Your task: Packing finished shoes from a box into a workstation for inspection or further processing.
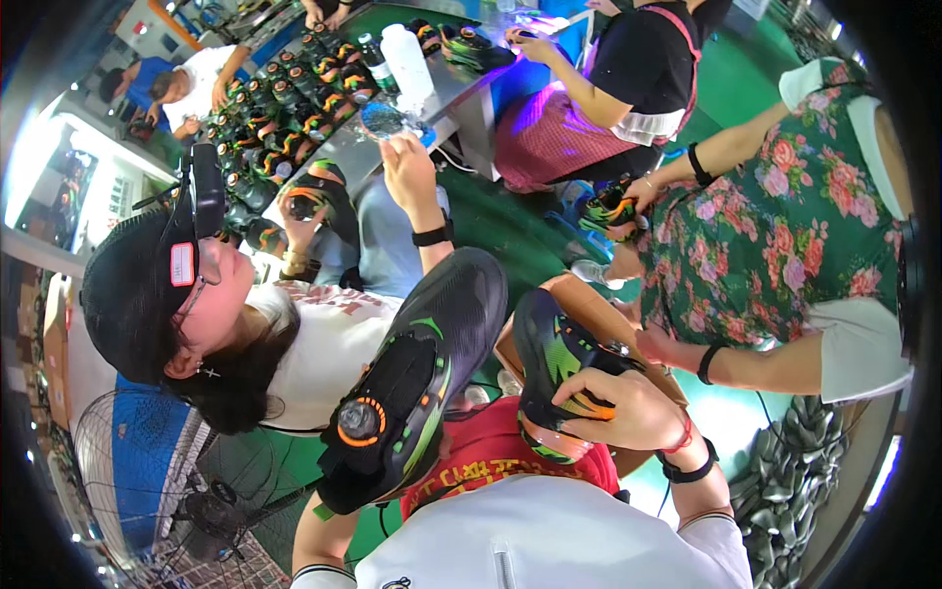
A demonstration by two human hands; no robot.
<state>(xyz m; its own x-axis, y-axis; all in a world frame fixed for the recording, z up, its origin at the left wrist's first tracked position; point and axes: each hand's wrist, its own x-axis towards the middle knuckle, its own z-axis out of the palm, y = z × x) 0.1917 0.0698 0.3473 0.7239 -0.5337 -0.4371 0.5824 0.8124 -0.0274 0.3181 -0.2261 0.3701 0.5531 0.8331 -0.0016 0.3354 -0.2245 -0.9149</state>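
Note:
Close in front of me is a large black sneaker (446, 314) with green and orange trim, its toe pointing up and away. A round dial ringed in orange (361, 420) sits on its tongue. My left forearm (319, 535) comes up behind this sneaker; my left hand carries it from below, its fingers mostly hidden. My right hand (628, 412) is closed round the heel end of a second sneaker (549, 358), black with green and orange, tilted toe up. The two sneakers are apart. Beneath them lies red cloth with yellow lettering (491, 471).
At left, a person in a black cap (128, 285) holds a sneaker (329, 201) and a blue brush (383, 120). A person in a floral apron (756, 226) works at right. A cardboard box (579, 294) stands beyond my sneakers, a fan (211, 506) lower left, grey shoe parts (795, 481) lower right.

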